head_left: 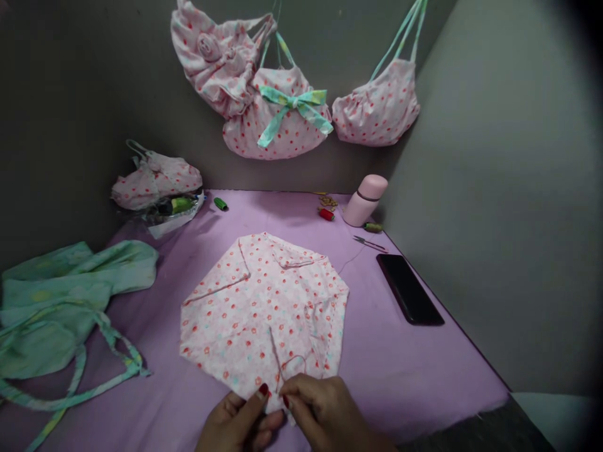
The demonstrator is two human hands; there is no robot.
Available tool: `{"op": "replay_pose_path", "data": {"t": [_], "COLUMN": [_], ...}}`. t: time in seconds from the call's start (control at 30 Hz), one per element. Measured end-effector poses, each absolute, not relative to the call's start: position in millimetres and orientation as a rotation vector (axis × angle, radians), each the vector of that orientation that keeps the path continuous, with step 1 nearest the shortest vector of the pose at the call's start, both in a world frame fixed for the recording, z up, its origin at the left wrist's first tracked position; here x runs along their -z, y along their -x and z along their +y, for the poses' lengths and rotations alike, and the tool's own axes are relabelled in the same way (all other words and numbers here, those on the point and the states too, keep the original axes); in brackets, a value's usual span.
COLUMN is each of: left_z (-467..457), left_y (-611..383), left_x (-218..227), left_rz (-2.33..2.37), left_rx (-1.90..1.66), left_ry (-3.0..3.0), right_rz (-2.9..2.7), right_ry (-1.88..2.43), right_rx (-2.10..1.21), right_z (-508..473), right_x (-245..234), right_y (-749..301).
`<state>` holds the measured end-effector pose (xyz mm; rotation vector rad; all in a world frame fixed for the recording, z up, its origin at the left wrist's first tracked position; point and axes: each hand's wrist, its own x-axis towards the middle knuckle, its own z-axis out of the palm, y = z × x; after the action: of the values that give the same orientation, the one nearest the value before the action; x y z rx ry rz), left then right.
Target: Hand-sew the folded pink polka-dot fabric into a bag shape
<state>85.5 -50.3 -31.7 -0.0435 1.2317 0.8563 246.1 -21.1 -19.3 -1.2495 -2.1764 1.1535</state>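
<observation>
A pink cotton cloth [264, 301] with small red flowers lies flat, its corners folded inward to a many-sided shape. At its near edge my left hand [242, 420] is closed, pinching the folded fabric between thumb and fingers. Right beside it, my right hand [323, 408] is closed in a fingertip pinch over the same fold. A loop of reddish sewing thread [296, 358] rises from those fingertips. Whether a needle is between them I cannot make out. A line of stitches shows along the cloth's right-hand fold.
Thread snips [370, 243], a black phone [409, 290], a pink flask [365, 202] and a red thread spool [326, 215] lie to the right. Green fabric with straps [56, 307] is at left. Floral pouches [282, 119] hang at the back. A purple cloth [424, 376] covers the table.
</observation>
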Motion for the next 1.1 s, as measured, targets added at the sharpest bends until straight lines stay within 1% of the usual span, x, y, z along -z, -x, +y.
{"op": "replay_pose_path", "data": {"t": [0.17,0.4,0.67,0.87,1.1], "left_z": [-50.7,-50.3,-49.3,-48.8,-47.0], "left_y": [-85.0,-84.7,-86.9,-86.7,-84.1], "left_x": [31.7,30.6,26.3,24.0,24.7], "left_rz": [1.215,1.191,1.251,1.229,1.163], "left_rx": [-0.858,-0.868,-0.88,-0.894,-0.827], "left_ry": [0.042,0.047,0.061,0.038,0.013], "right_rz": [-2.259,-2.393,-2.515,-2.395,-2.182], "right_ry": [1.251,1.239,1.307,1.297,1.273], "right_rx": [-1.136,-1.017,-0.886,-0.965,-1.101], "right_z": [-21.4,-22.0,-15.6,-19.2,-23.2], "right_x": [19.2,22.5,8.3,15.4,23.6], "right_y": [-246.1,-248.5,-241.7,-242.3,-240.7]}}
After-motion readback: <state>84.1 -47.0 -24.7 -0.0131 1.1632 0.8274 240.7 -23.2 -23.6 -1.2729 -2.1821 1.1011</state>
